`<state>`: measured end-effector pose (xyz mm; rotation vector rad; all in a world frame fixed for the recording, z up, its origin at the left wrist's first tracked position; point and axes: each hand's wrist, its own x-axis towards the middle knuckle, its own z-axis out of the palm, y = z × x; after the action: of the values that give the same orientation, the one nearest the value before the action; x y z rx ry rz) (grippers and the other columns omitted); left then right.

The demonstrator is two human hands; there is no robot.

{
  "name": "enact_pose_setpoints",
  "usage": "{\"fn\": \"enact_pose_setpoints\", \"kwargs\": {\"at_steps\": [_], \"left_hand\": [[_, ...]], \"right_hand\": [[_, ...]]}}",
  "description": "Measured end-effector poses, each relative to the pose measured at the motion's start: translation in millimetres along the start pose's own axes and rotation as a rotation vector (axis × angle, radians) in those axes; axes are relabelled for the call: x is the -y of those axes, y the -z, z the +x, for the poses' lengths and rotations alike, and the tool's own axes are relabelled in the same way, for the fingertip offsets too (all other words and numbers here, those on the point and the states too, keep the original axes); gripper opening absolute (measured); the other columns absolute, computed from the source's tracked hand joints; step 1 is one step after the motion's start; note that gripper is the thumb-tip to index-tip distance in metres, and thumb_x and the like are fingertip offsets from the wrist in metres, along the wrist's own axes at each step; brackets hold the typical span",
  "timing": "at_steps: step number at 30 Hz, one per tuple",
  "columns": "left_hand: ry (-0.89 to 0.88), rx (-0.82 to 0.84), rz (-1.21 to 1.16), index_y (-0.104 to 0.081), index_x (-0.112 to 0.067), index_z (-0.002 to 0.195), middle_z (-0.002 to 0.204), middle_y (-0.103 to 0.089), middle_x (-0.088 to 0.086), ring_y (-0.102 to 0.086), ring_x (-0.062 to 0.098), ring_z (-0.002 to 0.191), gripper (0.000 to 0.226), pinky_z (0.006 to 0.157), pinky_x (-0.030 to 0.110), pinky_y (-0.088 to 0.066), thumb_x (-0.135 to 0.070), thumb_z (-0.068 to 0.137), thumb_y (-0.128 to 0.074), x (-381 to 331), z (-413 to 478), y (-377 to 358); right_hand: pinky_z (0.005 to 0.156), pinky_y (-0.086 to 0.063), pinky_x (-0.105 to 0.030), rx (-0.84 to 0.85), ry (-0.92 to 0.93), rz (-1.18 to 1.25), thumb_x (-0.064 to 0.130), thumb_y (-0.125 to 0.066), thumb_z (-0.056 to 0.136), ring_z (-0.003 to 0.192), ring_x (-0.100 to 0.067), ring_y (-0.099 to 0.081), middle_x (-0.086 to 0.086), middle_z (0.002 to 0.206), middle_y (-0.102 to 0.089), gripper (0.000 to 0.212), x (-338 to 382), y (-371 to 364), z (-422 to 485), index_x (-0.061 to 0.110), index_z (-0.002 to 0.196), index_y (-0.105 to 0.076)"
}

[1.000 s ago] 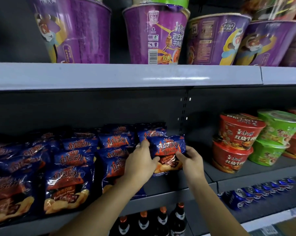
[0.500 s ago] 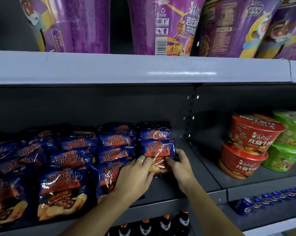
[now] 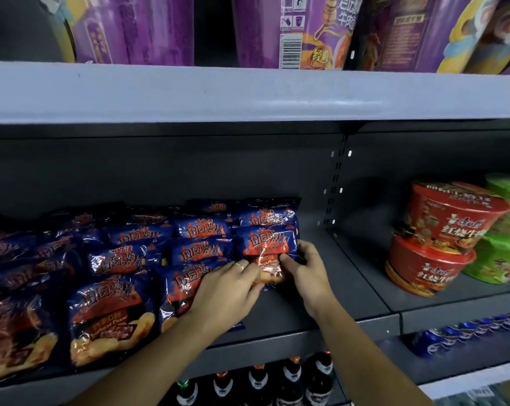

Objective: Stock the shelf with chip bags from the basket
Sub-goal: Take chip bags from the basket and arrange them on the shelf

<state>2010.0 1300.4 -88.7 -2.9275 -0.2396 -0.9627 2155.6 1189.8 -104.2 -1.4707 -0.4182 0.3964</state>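
Both your hands hold one chip bag by its lower edge. Your left hand curls its fingers over the bottom left corner, and your right hand pinches the bottom right. Between them they cover most of the bag's lower half, so you cannot tell whether its base touches the shelf.

At the far left, the stocked bags run out of frame and sit in shadow, with their print hard to read there. They lie in overlapping rows, and your left forearm hides the lower part of one. A ring shows on a left finger.

The held bag stands upright at the right end of these rows, just in front of another of the same kind. Right of your right hand the shelf is bare grey up to the slotted upright. Beyond it, stacked red bowls stand beside green bowls, the green ones blurred and cut by the edge. Overhead, purple tubs are cropped at the top. Below, only the bottle necks and a row of blue cans show.
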Motion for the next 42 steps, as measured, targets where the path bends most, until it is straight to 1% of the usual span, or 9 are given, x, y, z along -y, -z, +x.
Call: {"fn": "enact_pose_setpoints", "kwargs": {"at_steps": [4, 10, 14, 17, 22, 27, 30, 35, 42], "left_hand": [[-0.001, 0.02, 0.011, -0.058, -0.025, 0.075, 0.068, -0.056, -0.011, -0.059, 0.008, 0.058, 0.027, 0.044, 0.019, -0.037, -0.031, 0.071, -0.084, -3.8, 0.7, 7.9], [-0.027, 0.05, 0.004, -0.059, -0.026, 0.075, 0.068, -0.055, -0.013, -0.058, 0.006, 0.055, 0.025, 0.047, 0.016, -0.031, -0.033, 0.074, -0.083, -16.1, 5.0, 21.9], [-0.057, 0.05, -0.101, -0.059, -0.025, 0.078, 0.072, -0.057, -0.012, -0.062, 0.011, 0.061, 0.018, 0.05, 0.022, -0.039, -0.036, 0.083, -0.073, -40.6, 6.1, 30.6], [-0.1, 0.095, -0.193, -0.06, -0.025, 0.083, 0.072, -0.052, -0.011, -0.062, 0.016, 0.067, 0.016, 0.058, 0.03, -0.048, -0.039, 0.09, -0.06, -73.4, 9.5, 37.0], [-0.188, 0.237, -0.385, -0.061, -0.023, 0.09, 0.077, -0.055, -0.006, -0.062, 0.022, 0.081, 0.016, 0.064, 0.035, -0.045, -0.038, 0.093, -0.059, -147.0, 8.1, 27.8], [-0.285, 0.459, -0.524, -0.057, -0.023, 0.088, 0.07, -0.047, -0.009, -0.06, 0.022, 0.08, 0.015, 0.063, 0.037, -0.045, -0.037, 0.093, -0.059, -221.6, -23.0, -18.0], [-0.319, 0.613, -0.562, -0.057, -0.026, 0.086, 0.069, -0.048, -0.01, -0.059, 0.022, 0.079, 0.014, 0.061, 0.033, -0.039, -0.038, 0.093, -0.057, -262.3, -59.3, -55.2], [-0.406, 0.912, -0.598, -0.057, -0.023, 0.083, 0.062, -0.05, -0.008, -0.055, 0.02, 0.065, 0.021, 0.059, 0.034, -0.046, -0.038, 0.097, -0.056, -313.7, -131.7, -121.2], [-0.288, 1.355, -0.554, -0.06, -0.021, 0.08, 0.065, -0.061, -0.002, -0.061, 0.02, 0.064, 0.022, 0.063, 0.04, -0.053, -0.035, 0.096, -0.06, -337.5, -244.0, -221.1]], "right_hand": [[0.078, -0.053, -0.021, -0.018, -0.009, 0.06, 0.009, -0.068, 0.095, 0.106, -0.014, -0.067, 0.0, 0.119, -0.068, 0.035, 11.9, 6.0, -9.1, 0.016, 0.127, -0.058], [0.076, -0.047, -0.013, -0.137, 0.043, 0.066, 0.007, -0.063, 0.098, 0.095, -0.003, -0.061, 0.01, 0.103, -0.063, 0.021, 32.4, 18.6, -27.2, 0.014, 0.117, -0.058], [0.087, -0.049, -0.029, -0.225, 0.069, 0.035, 0.012, -0.062, 0.098, 0.088, -0.012, -0.062, 0.002, 0.098, -0.067, 0.008, 41.4, 39.8, -43.5, 0.019, 0.101, -0.066], [0.074, -0.048, -0.037, -0.256, 0.079, 0.025, 0.006, -0.056, 0.099, 0.071, -0.015, -0.06, -0.005, 0.084, -0.065, 0.02, 44.8, 64.8, -65.3, 0.019, 0.087, -0.065], [0.055, -0.047, -0.027, -0.373, 0.062, 0.015, 0.007, -0.054, 0.1, 0.057, -0.015, -0.056, -0.007, 0.069, -0.065, 0.016, 38.6, 122.8, -119.7, 0.012, 0.088, -0.063], [0.052, -0.042, -0.027, -0.551, -0.029, 0.038, 0.009, -0.057, 0.1, 0.051, -0.017, -0.051, -0.01, 0.06, -0.057, 0.021, -9.7, 186.1, -187.2, 0.01, 0.079, -0.059], [0.049, -0.043, -0.024, -0.666, -0.151, 0.027, 0.012, -0.058, 0.1, 0.051, -0.016, -0.055, -0.009, 0.063, -0.062, 0.021, -57.2, 218.2, -231.8, 0.011, 0.079, -0.061], [0.05, -0.044, -0.024, -0.868, -0.387, 0.083, 0.012, -0.057, 0.1, 0.049, -0.015, -0.054, -0.014, 0.068, -0.061, 0.016, -155.4, 253.2, -306.5, 0.007, 0.085, -0.056], [0.066, -0.048, -0.035, -1.037, -0.697, 0.176, 0.015, -0.054, 0.103, 0.065, -0.023, -0.06, -0.01, 0.068, -0.063, 0.022, -287.7, 261.6, -396.0, 0.007, 0.083, -0.058]]}}
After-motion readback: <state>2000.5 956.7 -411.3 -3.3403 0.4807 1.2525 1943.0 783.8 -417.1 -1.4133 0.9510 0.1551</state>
